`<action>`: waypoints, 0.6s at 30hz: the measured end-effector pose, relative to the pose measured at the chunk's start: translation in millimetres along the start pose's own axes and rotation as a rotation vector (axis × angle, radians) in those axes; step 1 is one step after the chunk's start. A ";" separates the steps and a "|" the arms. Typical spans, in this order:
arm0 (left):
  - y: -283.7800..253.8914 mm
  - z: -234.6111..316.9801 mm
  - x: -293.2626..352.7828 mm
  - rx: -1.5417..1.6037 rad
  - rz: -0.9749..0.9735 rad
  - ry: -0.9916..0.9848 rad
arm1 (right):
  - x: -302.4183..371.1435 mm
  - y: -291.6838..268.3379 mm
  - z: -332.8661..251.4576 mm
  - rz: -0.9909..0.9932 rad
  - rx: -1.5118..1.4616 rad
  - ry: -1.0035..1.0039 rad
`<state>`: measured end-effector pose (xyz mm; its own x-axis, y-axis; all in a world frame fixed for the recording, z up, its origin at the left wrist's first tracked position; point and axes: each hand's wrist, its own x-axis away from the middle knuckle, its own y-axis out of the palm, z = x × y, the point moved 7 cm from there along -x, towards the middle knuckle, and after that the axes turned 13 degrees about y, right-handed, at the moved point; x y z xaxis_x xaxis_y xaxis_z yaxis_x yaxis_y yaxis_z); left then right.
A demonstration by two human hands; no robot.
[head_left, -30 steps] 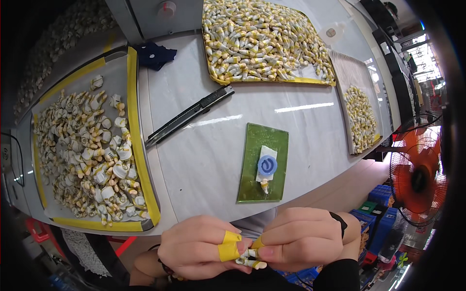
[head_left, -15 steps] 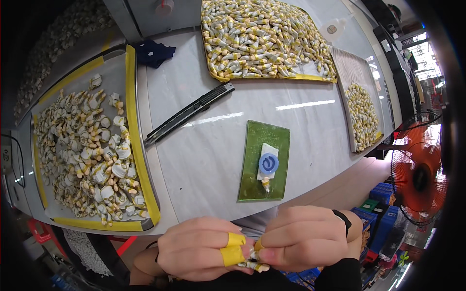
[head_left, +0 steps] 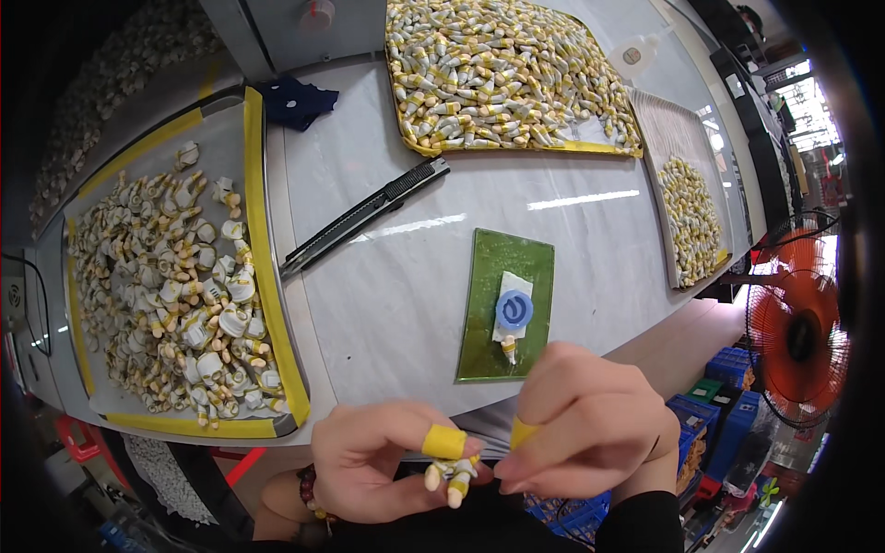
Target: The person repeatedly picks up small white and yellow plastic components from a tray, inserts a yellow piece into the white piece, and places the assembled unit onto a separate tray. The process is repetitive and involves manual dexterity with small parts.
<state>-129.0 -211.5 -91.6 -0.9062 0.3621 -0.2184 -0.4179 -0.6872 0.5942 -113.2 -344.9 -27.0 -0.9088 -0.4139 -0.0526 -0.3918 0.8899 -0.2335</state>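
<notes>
Low in front of my body, my left hand (head_left: 373,461) pinches a small white piece (head_left: 452,481) with yellow bands and peach-coloured tips. Yellow tape wraps one finger of each hand. Just to the right, my right hand (head_left: 590,424) has its thumb and fingertips pressed together, apart from the piece; whatever they may hold is hidden. Beyond the hands, a green plate (head_left: 479,276) lies on the table. On it, a round blue disc (head_left: 513,310) sits over a white pad (head_left: 517,282), and a similar peach-tipped piece (head_left: 509,348) pokes out at the near side.
A yellow-taped tray (head_left: 277,304) of such pieces stands at left. Fuller is the far tray (head_left: 590,148); another (head_left: 668,129) lies at right. A utility knife (head_left: 369,210), a dark cloth (head_left: 297,103) and a white bottle (head_left: 636,55) rest on the table. An orange fan (head_left: 797,336) stands at right.
My right hand has lifted and drawn away from my left, which has turned to expose the piece in its fingers. The view has shifted slightly.
</notes>
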 end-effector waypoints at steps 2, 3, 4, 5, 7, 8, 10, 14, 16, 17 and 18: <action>2.2 1.0 -1.6 0.028 0.009 -0.031 | -4.1 4.0 2.3 -0.102 -0.075 0.041; 3.0 -1.0 -1.7 0.051 -0.032 -0.050 | -4.7 6.4 4.4 -0.151 -0.113 0.064; 2.4 -2.8 -1.1 0.075 -0.074 -0.068 | -4.9 7.5 4.9 -0.172 -0.132 0.068; 3.2 -4.2 -0.2 0.098 -0.115 -0.086 | -4.9 8.7 5.2 -0.193 -0.152 0.071; 4.6 -4.8 0.3 0.078 -0.119 -0.157 | -5.1 9.7 4.9 -0.219 -0.161 0.070; 5.3 -5.8 0.8 0.068 -0.122 -0.193 | -4.8 9.3 4.6 -0.221 -0.149 0.066; 5.8 -6.1 0.5 0.031 -0.137 -0.190 | -4.6 9.2 4.0 -0.213 -0.106 0.058; 5.0 -6.2 2.3 -0.059 -0.144 -0.162 | -4.6 10.9 4.2 -0.186 -0.024 0.062; 6.3 -7.5 3.4 -0.067 -0.126 -0.151 | -2.5 11.0 4.0 -0.174 -0.014 0.098; 6.4 -7.8 3.8 -0.071 -0.116 -0.145 | -0.2 11.1 4.7 -0.167 -0.016 0.129; 7.1 -8.2 4.3 -0.082 -0.131 -0.147 | 1.2 10.5 6.0 -0.156 -0.018 0.157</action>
<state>-136.4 -220.1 -94.6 -0.8272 0.5353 -0.1706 -0.5405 -0.6753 0.5017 -117.5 -337.3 -35.4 -0.8475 -0.5133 0.1353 -0.5308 0.8212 -0.2094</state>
